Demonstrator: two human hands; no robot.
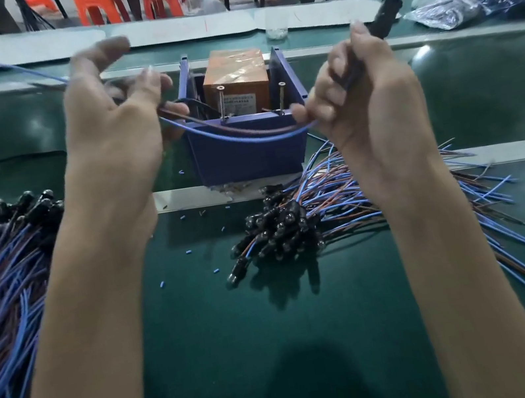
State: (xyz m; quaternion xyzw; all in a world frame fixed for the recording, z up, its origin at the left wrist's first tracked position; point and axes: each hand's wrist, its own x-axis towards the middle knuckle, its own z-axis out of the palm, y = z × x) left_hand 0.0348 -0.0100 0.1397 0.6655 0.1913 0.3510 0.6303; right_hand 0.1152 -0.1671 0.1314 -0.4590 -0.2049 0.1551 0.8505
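Over the dark green bench mat, before a blue box-shaped plastic fixture that holds an orange block and two upright screws.

Item in hand: one lead, being a black moulded plug with a blue and brown wire pair. It is held in the air between both hands. The wires sag in a shallow loop across the fixture's front wall; contact with the wall cannot be told. The blue tail runs out up and leftward past the left hand.

Right hand: fist closed round the black stem, plug standing out above it. The lower fingers pinch the wires where they leave.

Left hand: fingers curled loosely about the pair, thumb lifted clear. It is blurred, so the firmness of the hold cannot be told.

Stock: a heap of like leads at the left edge and a second heap with fanned tails at centre right. Short blue insulation offcuts are scattered on the mat.

Handling note (judgement): the step appears to be drawing the pair straight.
- Keep the right fist fixed as an anchor.
- Let the left fingers run along the wires with light, even pressure.
- Keep blue and brown side by side with the ends level.
- Hold the loop clear of the screws, where it could snag.
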